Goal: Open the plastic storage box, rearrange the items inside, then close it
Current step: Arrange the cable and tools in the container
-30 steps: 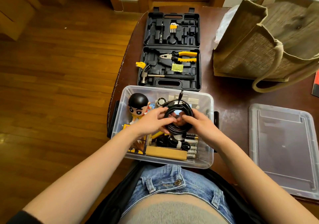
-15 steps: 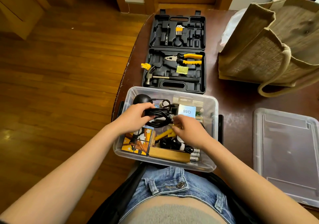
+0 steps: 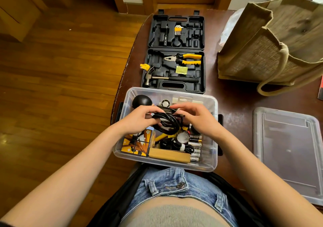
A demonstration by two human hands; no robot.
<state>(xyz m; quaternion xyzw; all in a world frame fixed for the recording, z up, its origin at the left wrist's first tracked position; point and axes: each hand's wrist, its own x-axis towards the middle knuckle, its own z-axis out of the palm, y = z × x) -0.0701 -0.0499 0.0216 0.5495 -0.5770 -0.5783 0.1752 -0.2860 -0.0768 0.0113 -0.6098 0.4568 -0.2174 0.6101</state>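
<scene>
1. I see the clear storage box (image 3: 212,163) open at the near edge of the desk (image 3: 232,102), right against the person's lap.
2. Its lid (image 3: 288,149) lies flat on the desk to the right of the box, apart from it.
3. Left hand (image 3: 138,120) is above the box's middle, fingers curled round a coiled black cable (image 3: 166,121).
4. Right hand (image 3: 197,118) is just right of the coil, fingers bent and narrow at its top edge; I cannot tell if they actually pinch it.
5. Inside the box: black round-headed figure (image 3: 142,101) at the far left corner, batteries (image 3: 195,146) at the near right, wooden block (image 3: 169,155) along the near wall, orange printed box (image 3: 134,144) at the near left.
6. Open black tool case (image 3: 176,55) sits just behind the box, pliers (image 3: 183,59) and hammer (image 3: 162,79) in it.
7. Jute bag (image 3: 272,44) stands behind and to the right of the box.
</scene>
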